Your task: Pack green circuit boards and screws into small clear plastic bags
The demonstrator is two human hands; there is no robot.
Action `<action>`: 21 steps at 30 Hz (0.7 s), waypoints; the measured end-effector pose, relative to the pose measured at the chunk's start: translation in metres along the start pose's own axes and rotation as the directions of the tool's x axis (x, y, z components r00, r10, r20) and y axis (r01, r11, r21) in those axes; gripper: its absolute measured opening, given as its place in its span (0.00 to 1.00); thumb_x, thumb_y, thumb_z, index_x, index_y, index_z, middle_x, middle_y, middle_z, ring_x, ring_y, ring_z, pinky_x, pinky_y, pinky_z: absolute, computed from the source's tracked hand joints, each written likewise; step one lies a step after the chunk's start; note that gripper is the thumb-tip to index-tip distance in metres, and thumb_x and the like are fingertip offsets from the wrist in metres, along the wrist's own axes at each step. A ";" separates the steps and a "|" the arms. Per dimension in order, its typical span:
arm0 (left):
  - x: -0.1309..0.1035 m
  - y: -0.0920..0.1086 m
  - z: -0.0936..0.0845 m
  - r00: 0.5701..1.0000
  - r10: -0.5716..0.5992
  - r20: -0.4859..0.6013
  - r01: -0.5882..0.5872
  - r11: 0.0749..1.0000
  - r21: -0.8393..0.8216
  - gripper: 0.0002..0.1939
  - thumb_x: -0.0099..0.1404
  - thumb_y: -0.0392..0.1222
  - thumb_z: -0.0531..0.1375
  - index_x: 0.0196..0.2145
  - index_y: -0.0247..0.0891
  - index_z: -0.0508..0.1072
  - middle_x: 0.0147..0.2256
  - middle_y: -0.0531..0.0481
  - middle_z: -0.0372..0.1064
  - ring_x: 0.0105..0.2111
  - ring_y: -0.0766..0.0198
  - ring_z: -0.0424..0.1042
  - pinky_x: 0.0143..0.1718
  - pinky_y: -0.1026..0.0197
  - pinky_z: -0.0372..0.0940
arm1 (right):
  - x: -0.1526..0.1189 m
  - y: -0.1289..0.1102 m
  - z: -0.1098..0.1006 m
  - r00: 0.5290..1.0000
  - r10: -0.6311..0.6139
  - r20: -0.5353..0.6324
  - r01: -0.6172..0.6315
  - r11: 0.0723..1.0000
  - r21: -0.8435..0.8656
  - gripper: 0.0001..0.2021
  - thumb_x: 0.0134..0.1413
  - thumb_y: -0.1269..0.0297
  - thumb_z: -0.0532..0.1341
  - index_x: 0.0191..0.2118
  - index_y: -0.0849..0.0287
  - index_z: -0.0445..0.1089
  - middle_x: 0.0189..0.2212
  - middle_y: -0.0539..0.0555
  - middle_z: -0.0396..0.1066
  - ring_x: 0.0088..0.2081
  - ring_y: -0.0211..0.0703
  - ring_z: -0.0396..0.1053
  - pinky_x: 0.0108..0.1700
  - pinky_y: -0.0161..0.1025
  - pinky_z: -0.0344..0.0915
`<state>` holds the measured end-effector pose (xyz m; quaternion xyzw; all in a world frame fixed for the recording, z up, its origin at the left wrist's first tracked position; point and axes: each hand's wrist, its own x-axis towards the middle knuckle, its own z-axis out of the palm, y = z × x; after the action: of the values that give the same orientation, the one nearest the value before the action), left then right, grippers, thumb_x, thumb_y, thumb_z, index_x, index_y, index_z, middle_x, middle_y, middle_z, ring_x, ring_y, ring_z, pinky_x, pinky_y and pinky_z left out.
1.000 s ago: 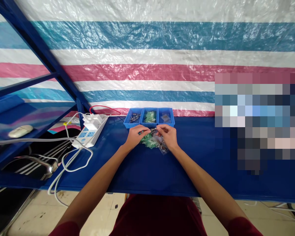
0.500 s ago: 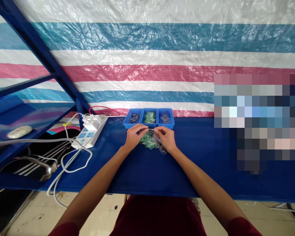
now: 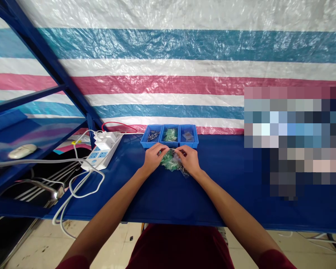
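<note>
My left hand (image 3: 154, 157) and my right hand (image 3: 188, 158) meet over the blue table, both closed. Pinched between their fingertips is a small thin metal piece (image 3: 171, 149), whose exact kind is too small to make out. Just below it lies a pile of green plastic packets (image 3: 169, 162). Clear plastic packets (image 3: 184, 171) with small dark parts are partly hidden by my right hand. Right behind my hands stand three joined blue bins: a left bin (image 3: 143, 140) with thin black and silver parts, a middle one with green packets, and a right one with clear packets.
At the left, a white power strip (image 3: 106, 158) carries plugs, and its white cables (image 3: 72, 190) loop over the table edge. A computer mouse (image 3: 22, 151) sits on the blue shelf. Striped plastic sheeting (image 3: 168, 82) hangs behind. The far right is pixelated.
My fingertips have come slightly closer together around the thin metal piece, and less of it shows. The bins and the packets have stayed in place.
</note>
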<state>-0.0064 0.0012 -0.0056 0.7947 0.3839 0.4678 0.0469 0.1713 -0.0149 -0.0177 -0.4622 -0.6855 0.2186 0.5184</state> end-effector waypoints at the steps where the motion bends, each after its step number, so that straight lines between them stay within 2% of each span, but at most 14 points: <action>1: 0.000 0.001 0.000 1.000 0.002 0.008 -0.002 1.000 0.000 0.12 0.66 0.45 0.56 0.30 0.37 0.73 0.26 0.51 0.69 0.23 0.69 0.63 0.27 0.66 0.59 | 0.000 -0.001 0.000 1.000 -0.001 -0.002 0.001 1.000 -0.013 0.13 0.58 0.56 0.56 0.31 0.57 0.73 0.28 0.53 0.73 0.27 0.40 0.69 0.33 0.36 0.65; 7: 0.000 0.005 -0.001 0.999 0.008 0.041 -0.007 0.999 -0.031 0.12 0.67 0.45 0.54 0.31 0.37 0.72 0.27 0.50 0.69 0.24 0.69 0.64 0.27 0.66 0.60 | 0.000 -0.002 -0.001 1.000 0.017 -0.011 -0.018 0.997 -0.072 0.17 0.60 0.54 0.53 0.30 0.58 0.72 0.24 0.52 0.71 0.25 0.39 0.66 0.31 0.36 0.61; 16: -0.002 -0.001 0.004 0.989 0.075 0.127 -0.066 0.995 -0.076 0.11 0.67 0.44 0.55 0.31 0.36 0.72 0.30 0.48 0.71 0.27 0.68 0.66 0.30 0.66 0.62 | -0.001 -0.002 -0.002 0.999 -0.029 -0.012 0.028 0.992 -0.127 0.21 0.62 0.54 0.51 0.23 0.59 0.68 0.18 0.49 0.64 0.22 0.37 0.60 0.29 0.35 0.56; 18: -0.002 0.000 0.003 0.990 0.061 0.124 -0.052 0.996 -0.077 0.12 0.67 0.44 0.55 0.30 0.36 0.72 0.29 0.49 0.71 0.26 0.68 0.67 0.30 0.65 0.62 | -0.001 -0.003 -0.002 1.000 -0.023 -0.013 0.021 0.995 -0.099 0.20 0.62 0.54 0.51 0.26 0.59 0.70 0.21 0.50 0.67 0.24 0.37 0.62 0.30 0.35 0.58; 21: -0.001 0.002 0.002 0.994 0.035 0.108 -0.026 0.996 -0.080 0.12 0.66 0.45 0.56 0.29 0.36 0.72 0.27 0.50 0.70 0.24 0.68 0.65 0.29 0.66 0.61 | -0.001 -0.004 -0.003 0.999 -0.033 0.007 0.033 0.999 -0.012 0.15 0.61 0.54 0.53 0.36 0.58 0.72 0.31 0.53 0.72 0.29 0.39 0.67 0.34 0.35 0.63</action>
<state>-0.0041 -0.0003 -0.0064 0.8224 0.3501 0.4389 0.0918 0.1722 -0.0187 -0.0140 -0.4533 -0.6959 0.2075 0.5168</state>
